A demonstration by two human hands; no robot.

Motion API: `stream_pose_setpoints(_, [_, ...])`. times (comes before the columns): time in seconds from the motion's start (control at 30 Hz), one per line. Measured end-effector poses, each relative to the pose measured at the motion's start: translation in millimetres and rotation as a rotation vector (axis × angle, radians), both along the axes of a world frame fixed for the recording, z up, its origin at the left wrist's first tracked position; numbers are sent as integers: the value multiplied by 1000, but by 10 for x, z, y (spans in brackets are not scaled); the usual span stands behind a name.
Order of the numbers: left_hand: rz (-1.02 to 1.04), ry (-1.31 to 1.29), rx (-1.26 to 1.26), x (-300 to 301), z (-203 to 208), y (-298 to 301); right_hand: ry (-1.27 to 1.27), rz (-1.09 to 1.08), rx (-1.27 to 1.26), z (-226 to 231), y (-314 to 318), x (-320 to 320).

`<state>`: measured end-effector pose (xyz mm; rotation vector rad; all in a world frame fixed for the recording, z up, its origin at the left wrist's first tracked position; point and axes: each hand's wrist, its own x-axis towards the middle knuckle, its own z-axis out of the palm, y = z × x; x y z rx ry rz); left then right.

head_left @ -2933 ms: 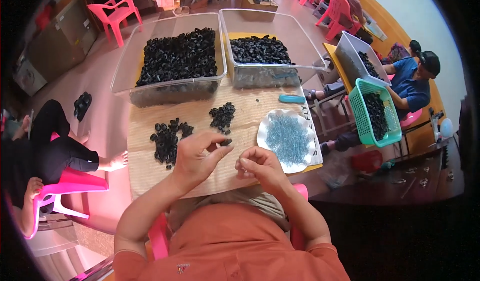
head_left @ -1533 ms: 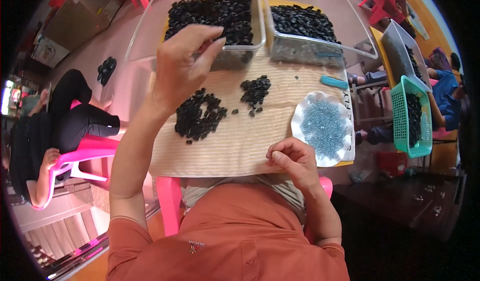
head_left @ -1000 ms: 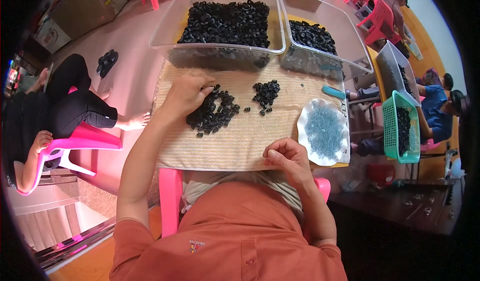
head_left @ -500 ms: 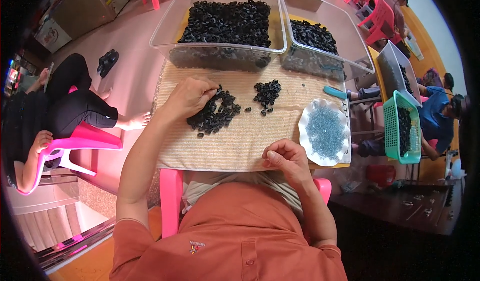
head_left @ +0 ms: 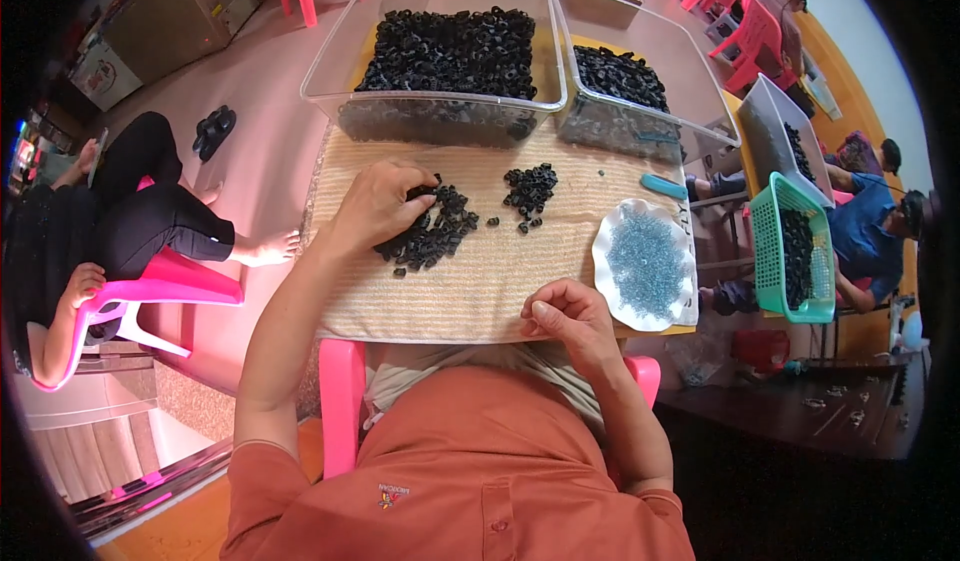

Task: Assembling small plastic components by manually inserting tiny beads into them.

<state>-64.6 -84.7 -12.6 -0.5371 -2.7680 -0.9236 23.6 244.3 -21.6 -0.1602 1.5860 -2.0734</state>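
At the upper left of the towel-covered table, my left hand point(head_left: 382, 207) reaches over the left pile of small black plastic parts point(head_left: 432, 241). Its thumb and forefinger close around one black part at the pile's upper edge. A smaller pile of the same parts point(head_left: 530, 191) lies to the right, with a few loose ones beside it. My right hand point(head_left: 572, 323) hovers at the table's front edge, thumb against bent fingers; whatever it may hold is too small to make out. Near it stands a white wavy-rimmed plate point(head_left: 604, 283) with many tiny clear-blue pieces point(head_left: 648, 261).
Two clear plastic bins point(head_left: 345, 71) point(head_left: 700, 121) with black parts stand along the table's far side. A teal-handled tool point(head_left: 664, 186) lies above the plate. Another person sits at left on a pink chair point(head_left: 190, 286). A green basket point(head_left: 768, 261) and co-workers are at right.
My left hand has shifted slightly down over the pile, and its thumb and forefinger now close around a black part. The right hand stays nearly still. The view has moved slightly.
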Motion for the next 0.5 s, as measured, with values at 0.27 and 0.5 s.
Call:
stream_pose_setpoints(0.27, [16, 156, 121, 196, 83, 23, -33, -14, 27, 59, -25, -3])
stream_pose_setpoints(0.5, [-24, 211, 289, 347, -57, 95, -11, -2, 24, 42, -27, 4])
